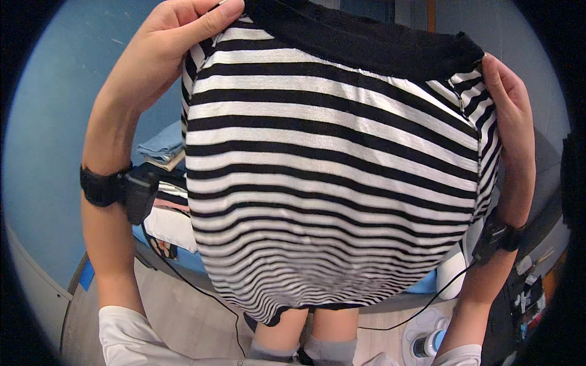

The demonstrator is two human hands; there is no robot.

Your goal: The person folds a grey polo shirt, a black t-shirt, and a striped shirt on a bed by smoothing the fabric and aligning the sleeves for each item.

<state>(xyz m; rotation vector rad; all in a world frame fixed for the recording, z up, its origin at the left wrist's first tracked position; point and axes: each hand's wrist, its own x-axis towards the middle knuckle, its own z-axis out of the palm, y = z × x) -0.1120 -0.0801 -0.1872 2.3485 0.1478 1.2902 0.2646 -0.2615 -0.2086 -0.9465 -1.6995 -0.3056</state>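
A black-and-white striped knit shirt (pixel 329 151) with a wide black neckband hangs spread out before me and fills most of the view. At the upper left, my left hand (pixel 201 23) pinches it by the shoulder beside the neckband. My right hand (pixel 508 89) grips the opposite shoulder at the upper right; some of its fingers are hidden behind the fabric. The shirt's lower hem hangs in wavy folds above my knees. Black straps with small devices are worn on both forearms.
Behind the shirt at the left lie folded blue garments (pixel 162 142) and a folded white cloth (pixel 171 226) on a blue surface. Black cables (pixel 201 290) run from both forearm devices. A white container with a blue lid (pixel 430 343) stands on the floor at the lower right.
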